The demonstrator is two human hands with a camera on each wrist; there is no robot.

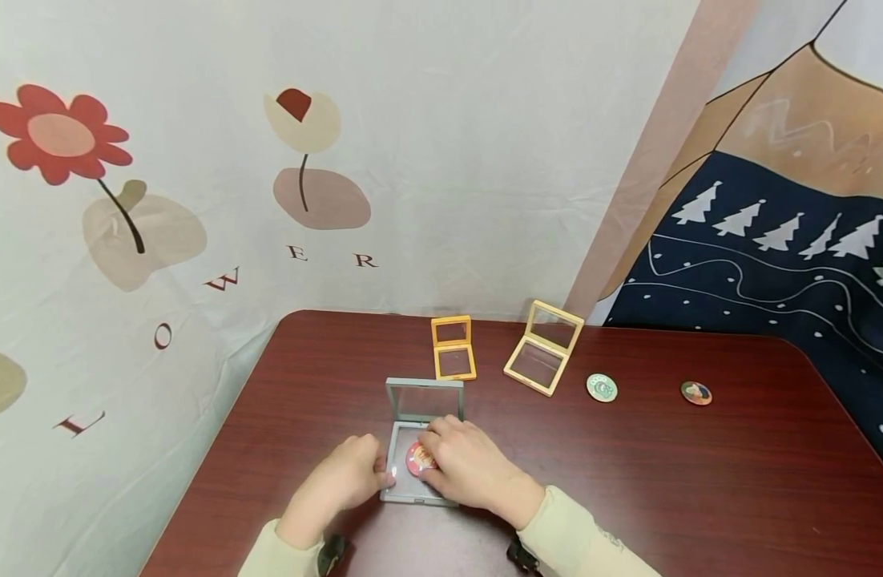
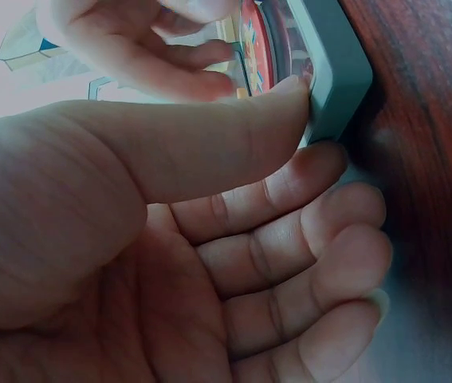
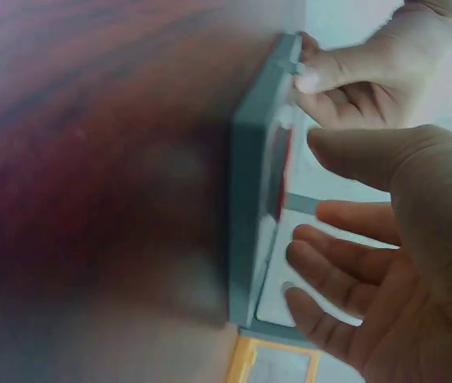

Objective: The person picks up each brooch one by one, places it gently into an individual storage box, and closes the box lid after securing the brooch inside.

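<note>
A grey square display case [image 1: 416,500] lies with its lid raised at the back and its clear-filmed base flat on the table. On the film sits a round red-and-pink badge [image 1: 416,459], partly hidden by my right hand [image 1: 473,465]. That hand hovers over the base; in the right wrist view its fingers [image 3: 333,271] are loosely bent and apart from the badge. My left hand [image 1: 346,474] pinches the left edge of the case, thumb on the top of the frame [image 2: 339,72] and index finger against its side.
Behind the grey case stand an open orange case [image 1: 453,378] and an open cream-yellow case [image 1: 535,385]. Two round badges, one green-and-white [image 1: 602,388] and one dark multicoloured [image 1: 696,393], lie to the right on the red-brown table [image 1: 672,489]. A printed curtain hangs behind.
</note>
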